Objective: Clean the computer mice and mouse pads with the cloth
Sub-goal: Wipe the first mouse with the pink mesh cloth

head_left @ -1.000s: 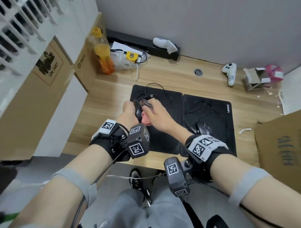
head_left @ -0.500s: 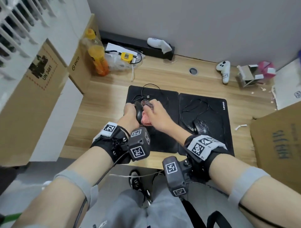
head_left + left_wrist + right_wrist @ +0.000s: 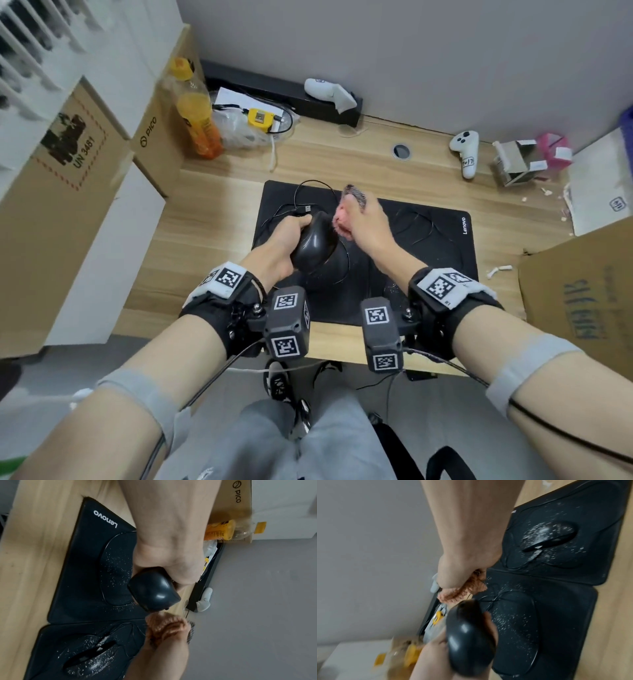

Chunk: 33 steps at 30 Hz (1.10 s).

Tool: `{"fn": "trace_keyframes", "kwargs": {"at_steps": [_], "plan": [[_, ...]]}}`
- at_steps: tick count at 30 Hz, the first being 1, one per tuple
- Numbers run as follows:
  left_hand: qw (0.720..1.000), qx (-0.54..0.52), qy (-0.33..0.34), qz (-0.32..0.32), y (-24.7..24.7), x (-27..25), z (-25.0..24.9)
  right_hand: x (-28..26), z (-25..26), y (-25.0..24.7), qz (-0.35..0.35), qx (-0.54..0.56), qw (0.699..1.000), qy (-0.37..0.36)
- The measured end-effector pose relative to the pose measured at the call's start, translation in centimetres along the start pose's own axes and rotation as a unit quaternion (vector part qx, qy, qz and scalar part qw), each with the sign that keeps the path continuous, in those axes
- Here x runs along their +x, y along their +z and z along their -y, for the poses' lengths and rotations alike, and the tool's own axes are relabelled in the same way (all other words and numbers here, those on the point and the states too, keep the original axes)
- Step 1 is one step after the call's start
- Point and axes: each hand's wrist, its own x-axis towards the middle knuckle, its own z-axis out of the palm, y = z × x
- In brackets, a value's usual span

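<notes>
My left hand point(image 3: 287, 236) grips a black wired mouse point(image 3: 313, 243), lifted and tilted above the left black mouse pad point(image 3: 274, 205). My right hand point(image 3: 366, 226) holds a bunched pink cloth point(image 3: 342, 219) against the mouse's far end. The left wrist view shows the held mouse point(image 3: 154, 592) clean and shiny, with the cloth point(image 3: 166, 627) just below it. A second black mouse point(image 3: 551, 535), dusted with white specks, lies on the right pad point(image 3: 599, 547). In the head view my right wrist hides it. White specks also cover the left pad point(image 3: 556, 615).
An orange drink bottle point(image 3: 197, 113) and cardboard boxes point(image 3: 68, 171) stand at the left. White controllers point(image 3: 466, 150) point(image 3: 329, 90), a plastic bag with a yellow item point(image 3: 260, 120) and a small open box point(image 3: 513, 161) lie at the back. A cardboard sheet point(image 3: 582, 291) borders the right.
My left hand has raised and tilted the mouse towards me. My right hand with the cloth has slid off the mouse's top to its far end.
</notes>
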Motion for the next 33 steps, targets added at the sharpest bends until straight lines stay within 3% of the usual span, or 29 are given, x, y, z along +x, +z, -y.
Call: {"fn": "trace_keyframes", "kwargs": {"at_steps": [5, 9, 10, 13, 15, 17, 21, 23, 28, 33], "plan": [[0.998, -0.031, 0.0, -0.049, 0.0, 0.0, -0.7, -1.2, 1.0, 3.5, 0.073, -0.151, 0.981, -0.094], [0.994, -0.062, -0.018, -0.092, -1.5, 0.3, -1.0, -2.4, 0.8, 2.4, 0.201, -0.188, 0.936, -0.221], [0.995, -0.063, -0.024, -0.077, -1.4, 0.0, -0.9, -2.0, 0.8, 2.1, 0.202, -0.18, 0.941, -0.205], [0.998, -0.059, -0.013, -0.001, -0.5, -0.9, -0.7, 0.2, 1.7, 2.8, 0.096, -0.2, 0.971, -0.089], [0.997, -0.073, -0.001, 0.002, 0.0, -1.1, -0.9, 0.5, 2.7, 3.7, 0.044, -0.255, 0.964, -0.057], [0.994, -0.102, 0.008, -0.025, -0.3, -0.8, -1.4, -0.4, 3.4, 4.6, 0.045, -0.243, 0.963, -0.111], [0.992, -0.109, -0.013, -0.069, -1.5, -0.6, -2.6, -2.7, 1.6, 4.1, 0.132, -0.19, 0.935, -0.271], [0.994, -0.096, -0.033, -0.05, -1.7, -1.0, -2.5, -2.4, 1.0, 2.7, 0.145, -0.175, 0.938, -0.263], [0.991, -0.122, -0.023, -0.045, -1.7, -0.8, -1.1, -0.9, 3.0, 4.9, 0.065, -0.26, 0.957, -0.112], [0.982, -0.159, 0.012, -0.097, -2.7, 0.4, -1.4, -3.5, 3.0, 5.9, 0.095, -0.263, 0.919, -0.28]]}}
